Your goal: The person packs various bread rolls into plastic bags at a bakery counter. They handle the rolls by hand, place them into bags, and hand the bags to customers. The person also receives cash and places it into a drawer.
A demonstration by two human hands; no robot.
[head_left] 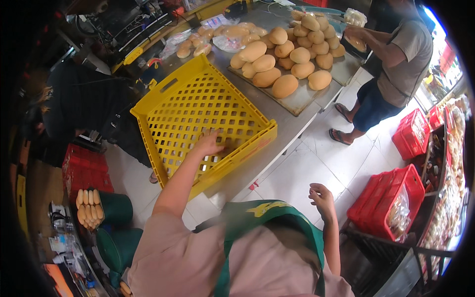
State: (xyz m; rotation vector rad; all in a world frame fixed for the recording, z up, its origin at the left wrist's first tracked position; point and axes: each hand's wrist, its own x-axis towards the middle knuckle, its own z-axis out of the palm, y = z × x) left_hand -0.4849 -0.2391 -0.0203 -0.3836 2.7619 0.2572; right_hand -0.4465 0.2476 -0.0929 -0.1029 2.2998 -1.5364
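Note:
A yellow plastic crate [262, 126] with a grid bottom rests at a slant on the edge of the metal table, and nothing lies in it. My left hand [209, 144] reaches inside over the crate's lattice, fingers spread and holding nothing; whether the fingertips touch the bottom I cannot tell. Off to my right, above the floor, hangs my right hand [322, 199], its fingers loosely bent and apart with nothing in them. Beyond the crate, a heap of round and oval bread rolls [303, 55] sits on flat metal trays [297, 108].
Bagged rolls [237, 32] lie at the table's far side. At the right stands another person [403, 59] holding something by the table. Red crates [381, 198] and a bread shelf [440, 222] line the right. Dark-clothed figure [94, 99] and green containers [116, 205] are at left.

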